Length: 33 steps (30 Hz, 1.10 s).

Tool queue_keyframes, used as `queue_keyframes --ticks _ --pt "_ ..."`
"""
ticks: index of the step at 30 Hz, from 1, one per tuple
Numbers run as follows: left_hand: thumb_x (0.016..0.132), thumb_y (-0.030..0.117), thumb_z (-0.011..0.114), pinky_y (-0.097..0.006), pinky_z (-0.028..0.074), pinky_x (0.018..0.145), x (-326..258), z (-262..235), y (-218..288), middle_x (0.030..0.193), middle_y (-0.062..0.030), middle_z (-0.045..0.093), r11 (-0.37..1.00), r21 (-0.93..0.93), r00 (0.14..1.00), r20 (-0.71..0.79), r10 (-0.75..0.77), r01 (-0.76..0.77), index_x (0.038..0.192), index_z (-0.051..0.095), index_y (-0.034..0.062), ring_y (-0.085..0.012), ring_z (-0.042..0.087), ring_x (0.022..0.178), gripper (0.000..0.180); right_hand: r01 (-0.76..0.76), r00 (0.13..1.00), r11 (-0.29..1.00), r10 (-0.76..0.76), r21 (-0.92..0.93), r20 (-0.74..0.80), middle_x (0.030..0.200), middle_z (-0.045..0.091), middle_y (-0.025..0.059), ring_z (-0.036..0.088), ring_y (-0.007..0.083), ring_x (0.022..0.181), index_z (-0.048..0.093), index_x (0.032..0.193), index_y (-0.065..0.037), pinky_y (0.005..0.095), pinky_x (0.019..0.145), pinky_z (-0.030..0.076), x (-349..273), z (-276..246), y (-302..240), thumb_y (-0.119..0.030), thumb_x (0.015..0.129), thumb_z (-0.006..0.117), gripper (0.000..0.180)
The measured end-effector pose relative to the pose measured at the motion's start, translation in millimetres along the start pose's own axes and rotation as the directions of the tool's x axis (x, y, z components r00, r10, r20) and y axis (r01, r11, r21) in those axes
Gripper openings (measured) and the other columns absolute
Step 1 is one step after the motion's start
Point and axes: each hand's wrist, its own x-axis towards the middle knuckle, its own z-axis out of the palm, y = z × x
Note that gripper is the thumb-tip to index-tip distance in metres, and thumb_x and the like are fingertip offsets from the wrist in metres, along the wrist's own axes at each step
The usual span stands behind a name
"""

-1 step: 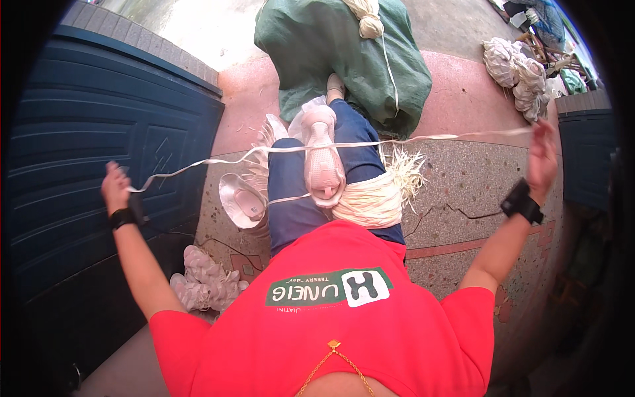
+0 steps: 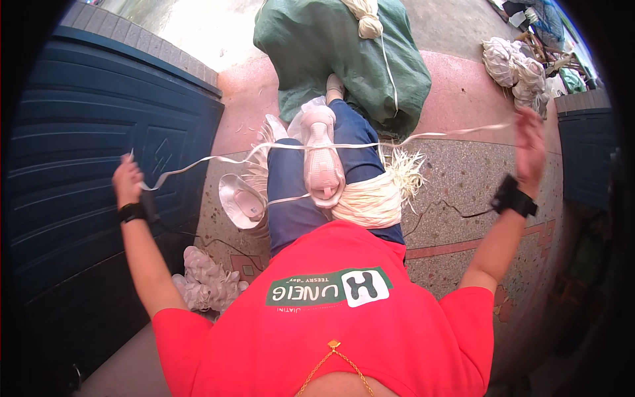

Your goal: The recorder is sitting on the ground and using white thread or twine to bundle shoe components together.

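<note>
A large green sack (image 2: 297, 56) stands on the ground beyond the knees, with a cream hank on top. Nearer is the lap in dark blue trousers (image 2: 283, 175), which carries the work. Across the lap's right edge lies a thick bundle of cream laces (image 2: 367, 202), its loose ends fanning out beyond that edge. A pale pink shoe upper (image 2: 323, 165) rests lengthwise in the middle of the lap, from near the knees almost to the shirt hem. Off the lap's left edge, another upper (image 2: 241, 202) stands at the near end of a nested row.

Both hands are spread wide, well outside the lap's two edges. The left hand (image 2: 127, 180) is closed on one end of a white lace (image 2: 324, 146). The right hand (image 2: 531, 149) is blurred beside the other end; I cannot tell whether its grip pinches it. The lace crosses the upper, wavy and slack.

The step in hand looks like drawing the lace out to even its two sides. The next move probably calls for matching the lengths, then bringing both ends in toward the upper without pulling it off centre.
</note>
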Motion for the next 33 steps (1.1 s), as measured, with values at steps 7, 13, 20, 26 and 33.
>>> queue_keyframes --ticks 7,13,20,26,33 --pt "0.093 0.01 0.064 -0.022 0.051 0.063 -155 296 -91 0.092 -0.0076 0.067 0.868 0.421 0.733 0.498 -0.464 0.263 0.127 0.055 -0.0027 -0.012 0.065 0.074 0.038 0.488 0.587 0.653 0.246 -0.579 0.771 0.095 0.064 0.0092 0.059 0.0274 0.092 0.071 0.101 -0.01 0.0414 0.082 0.047 -113 161 189 -0.009 0.091 0.058 0.017" --pt "0.096 0.012 0.061 -0.026 0.055 0.066 -219 383 -141 0.095 -0.0109 0.068 0.761 0.489 0.519 0.557 -0.649 0.426 0.099 0.062 -0.0011 -0.0162 0.069 0.079 0.014 0.699 0.451 0.394 0.405 -0.597 0.795 0.092 0.069 0.0109 0.063 0.0315 0.093 0.076 0.091 -0.013 0.0448 0.078 0.045 -145 191 257 -0.012 0.086 0.06 0.016" --pt "0.099 0.012 0.053 -0.032 0.055 0.068 -226 417 -182 0.092 -0.0098 0.063 0.705 0.43 0.519 0.479 -0.708 0.564 0.1 0.058 0.0 -0.0203 0.065 0.081 0.013 0.768 0.573 0.108 0.326 -0.631 0.752 0.089 0.067 0.0094 0.062 0.0278 0.092 0.071 0.079 -0.01 0.0455 0.076 0.046 -138 210 279 -0.012 0.08 0.062 0.009" --pt "0.101 0.012 0.052 -0.029 0.054 0.072 -239 413 -187 0.096 -0.0097 0.065 0.799 0.302 0.639 0.483 -0.599 0.52 0.102 0.057 0.001 -0.0187 0.065 0.086 0.012 0.777 0.559 0.154 0.277 -0.611 0.781 0.088 0.064 0.0072 0.06 0.0264 0.095 0.071 0.079 -0.009 0.0451 0.077 0.045 -132 211 286 -0.013 0.079 0.063 0.008" --pt "0.101 0.014 0.052 -0.026 0.051 0.06 -240 407 -178 0.095 -0.0098 0.066 0.828 0.348 0.673 0.483 -0.56 0.44 0.109 0.055 0.0031 -0.0163 0.064 0.077 0.013 0.827 0.485 0.151 0.294 -0.541 0.823 0.086 0.068 0.0057 0.064 0.0269 0.089 0.073 0.077 -0.011 0.0447 0.077 0.047 -126 220 298 -0.018 0.08 0.065 0.011"
